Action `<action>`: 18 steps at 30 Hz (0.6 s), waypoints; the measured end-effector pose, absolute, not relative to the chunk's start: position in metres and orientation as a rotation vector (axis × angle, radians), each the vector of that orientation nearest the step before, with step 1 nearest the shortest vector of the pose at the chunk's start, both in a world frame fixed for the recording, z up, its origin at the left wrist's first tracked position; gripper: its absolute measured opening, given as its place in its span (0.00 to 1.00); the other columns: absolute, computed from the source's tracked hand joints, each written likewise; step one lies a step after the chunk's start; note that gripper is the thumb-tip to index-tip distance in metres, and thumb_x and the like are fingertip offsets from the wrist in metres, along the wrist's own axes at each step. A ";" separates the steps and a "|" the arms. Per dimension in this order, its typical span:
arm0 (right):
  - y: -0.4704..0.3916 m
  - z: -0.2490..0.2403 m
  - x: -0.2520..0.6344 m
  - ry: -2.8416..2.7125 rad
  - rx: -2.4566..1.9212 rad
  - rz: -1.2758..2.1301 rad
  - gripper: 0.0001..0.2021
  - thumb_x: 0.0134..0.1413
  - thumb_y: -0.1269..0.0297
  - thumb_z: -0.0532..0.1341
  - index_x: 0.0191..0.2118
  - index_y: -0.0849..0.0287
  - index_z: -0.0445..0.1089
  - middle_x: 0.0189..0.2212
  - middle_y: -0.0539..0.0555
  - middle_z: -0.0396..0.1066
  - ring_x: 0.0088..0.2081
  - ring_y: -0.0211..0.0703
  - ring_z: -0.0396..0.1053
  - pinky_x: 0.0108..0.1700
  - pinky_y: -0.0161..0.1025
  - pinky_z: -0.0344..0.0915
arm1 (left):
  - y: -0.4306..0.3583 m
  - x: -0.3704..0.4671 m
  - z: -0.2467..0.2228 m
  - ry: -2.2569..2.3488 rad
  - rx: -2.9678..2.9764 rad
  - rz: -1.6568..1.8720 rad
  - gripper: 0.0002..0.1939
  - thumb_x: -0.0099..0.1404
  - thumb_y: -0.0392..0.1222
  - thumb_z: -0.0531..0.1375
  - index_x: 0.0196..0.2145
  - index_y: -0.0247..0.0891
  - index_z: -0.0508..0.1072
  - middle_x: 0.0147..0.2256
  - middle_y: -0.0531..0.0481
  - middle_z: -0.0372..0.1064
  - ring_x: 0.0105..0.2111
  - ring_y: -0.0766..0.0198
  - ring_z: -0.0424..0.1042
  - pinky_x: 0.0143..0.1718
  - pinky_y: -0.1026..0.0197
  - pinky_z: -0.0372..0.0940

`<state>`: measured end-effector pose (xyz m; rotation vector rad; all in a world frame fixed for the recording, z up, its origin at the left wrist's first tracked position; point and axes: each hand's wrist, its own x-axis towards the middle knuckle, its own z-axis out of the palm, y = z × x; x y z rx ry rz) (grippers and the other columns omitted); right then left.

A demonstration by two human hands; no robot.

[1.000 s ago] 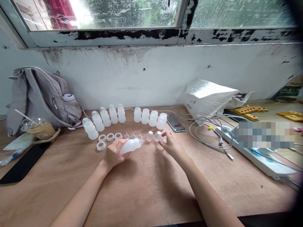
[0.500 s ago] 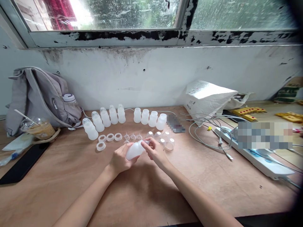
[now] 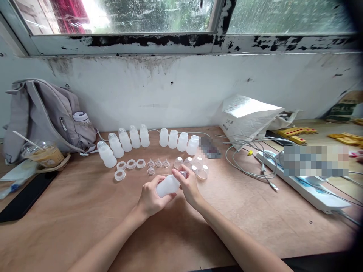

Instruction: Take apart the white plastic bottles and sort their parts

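A frosted white baby bottle (image 3: 168, 186) lies tilted between my hands, its top pointing up and to the right. My left hand (image 3: 151, 196) is wrapped around the body. At the neck end, my right hand (image 3: 187, 185) has its fingers closed round the top, where a bit of clear plastic shows; the fingers hide most of that part. Just beyond are clear nipples (image 3: 158, 163), white collar rings (image 3: 131, 164) and clear caps (image 3: 202, 173). Farther back stand several capped bottles (image 3: 125, 139) on the left and several open bottles (image 3: 182, 142) on the right.
At left are a grey backpack (image 3: 51, 113), an iced drink cup (image 3: 44, 153) and a black phone (image 3: 27, 196). Coiled cables (image 3: 249, 166), a white power strip (image 3: 306, 189) and a white bag (image 3: 249, 117) lie at right. The wall (image 3: 153, 90) bounds the table behind.
Both hands have shifted slightly right with the bottle. My right hand has turned and now covers more of the bottle's top.
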<state>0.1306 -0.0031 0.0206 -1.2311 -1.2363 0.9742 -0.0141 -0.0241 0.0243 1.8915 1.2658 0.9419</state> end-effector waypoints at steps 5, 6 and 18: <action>-0.003 0.024 0.132 -1.238 -1.193 1.014 0.17 0.46 0.54 0.59 0.20 0.57 0.53 0.15 0.45 0.53 0.18 0.33 0.52 0.17 0.31 0.48 | -0.023 -0.012 0.026 1.142 1.564 0.900 0.17 0.46 0.49 0.64 0.32 0.37 0.67 0.28 0.52 0.67 0.25 0.65 0.66 0.24 0.65 0.59; -0.003 0.025 0.133 -1.254 -1.165 1.016 0.16 0.46 0.55 0.59 0.20 0.57 0.53 0.15 0.45 0.53 0.18 0.32 0.52 0.18 0.31 0.48 | -0.023 -0.012 0.026 1.064 1.447 0.856 0.17 0.47 0.49 0.63 0.32 0.36 0.66 0.27 0.52 0.66 0.22 0.66 0.65 0.20 0.66 0.57; 0.007 0.027 0.146 -1.344 -0.883 1.133 0.13 0.45 0.55 0.61 0.34 0.57 0.65 0.22 0.47 0.59 0.20 0.32 0.54 0.19 0.31 0.52 | -0.020 -0.023 0.027 0.584 0.661 0.686 0.25 0.54 0.55 0.52 0.40 0.31 0.67 0.23 0.50 0.62 0.13 0.73 0.60 0.11 0.69 0.37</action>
